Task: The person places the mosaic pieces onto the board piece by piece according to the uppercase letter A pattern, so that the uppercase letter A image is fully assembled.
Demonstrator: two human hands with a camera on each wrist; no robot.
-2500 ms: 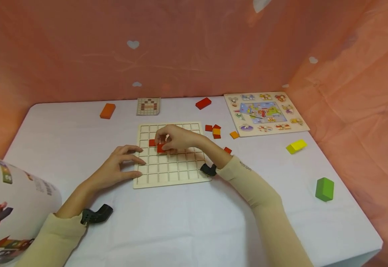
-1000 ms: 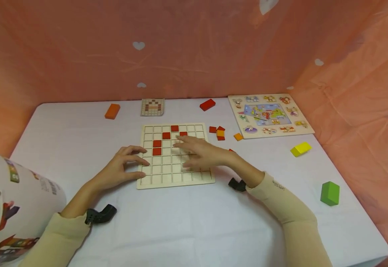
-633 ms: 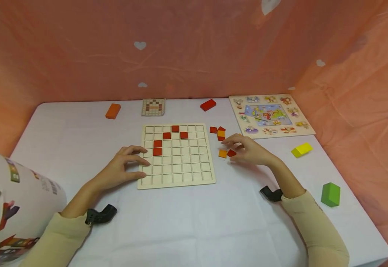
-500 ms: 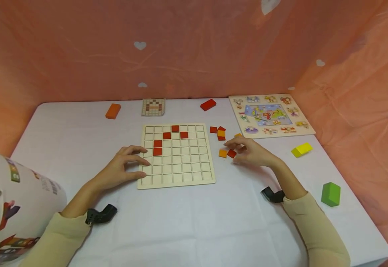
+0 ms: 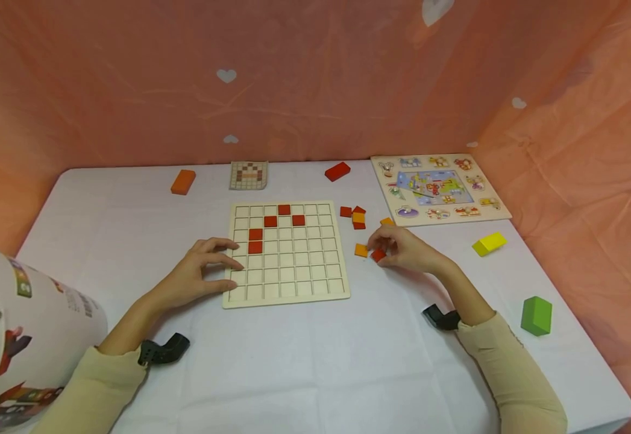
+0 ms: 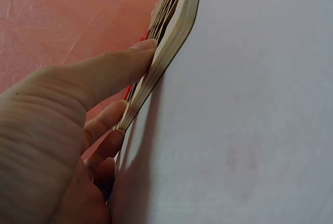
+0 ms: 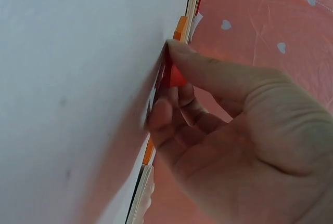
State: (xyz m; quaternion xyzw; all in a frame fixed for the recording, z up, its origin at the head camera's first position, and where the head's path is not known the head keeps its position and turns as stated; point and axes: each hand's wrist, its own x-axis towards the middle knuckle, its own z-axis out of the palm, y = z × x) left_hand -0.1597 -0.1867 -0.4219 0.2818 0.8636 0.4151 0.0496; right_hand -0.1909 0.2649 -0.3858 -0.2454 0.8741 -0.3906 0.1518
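Note:
A pale wooden grid board [image 5: 287, 289] lies mid-table with several red square tiles [image 5: 255, 234] set in its cells. My left hand [image 5: 193, 271] rests along its left side; in the left wrist view the thumb [image 6: 117, 70] lies over the board's edge [image 6: 177, 31]. To the right of the board, my right hand [image 5: 407, 250] pinches a red tile [image 5: 378, 256] between thumb and fingers. The right wrist view shows that red tile [image 7: 177, 77] tilted close to the tabletop. An orange tile [image 5: 361, 250] lies just left of these fingertips.
Several red and orange tiles [image 5: 358, 218] cluster right of the board. Behind it sits a small pattern card [image 5: 248, 175], between orange [image 5: 183, 182] and red [image 5: 338, 171] blocks. A picture puzzle [image 5: 440, 187], yellow block [image 5: 490, 243] and green block [image 5: 536, 316] stand right; a white bucket [image 5: 33, 325] left.
My right hand left a red tile in the grid, moved right off the board to the loose tiles, and has taken a red tile, drawing it slightly frontward. The left hand stays put.

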